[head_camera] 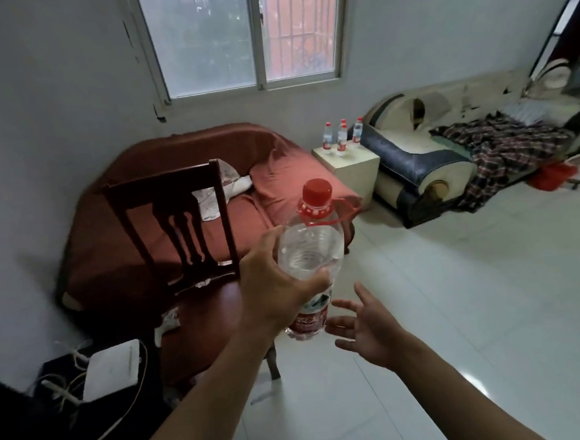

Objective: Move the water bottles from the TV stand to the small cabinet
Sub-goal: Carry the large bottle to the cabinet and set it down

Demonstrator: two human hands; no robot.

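Observation:
My left hand [273, 289] grips a large clear water bottle [309, 249] with a red cap and red label, held upright in the air in front of me. Just right of the bottle's base, my right hand [368, 327] is open, palm turned toward the bottle, not touching it. Far across the room stands a small cream cabinet [357, 174] between two sofas. Several small red-capped water bottles [342, 139] stand on its top. The TV stand is not in view.
A dark wooden chair [185, 220] stands just left of my hands. Behind it is a sofa under a red cover [164, 208]. Another sofa with a plaid blanket [503, 150] lies right of the cabinet. White tiled floor [475, 292] stretches toward the cabinet. A white box and cables [110, 370] sit at lower left.

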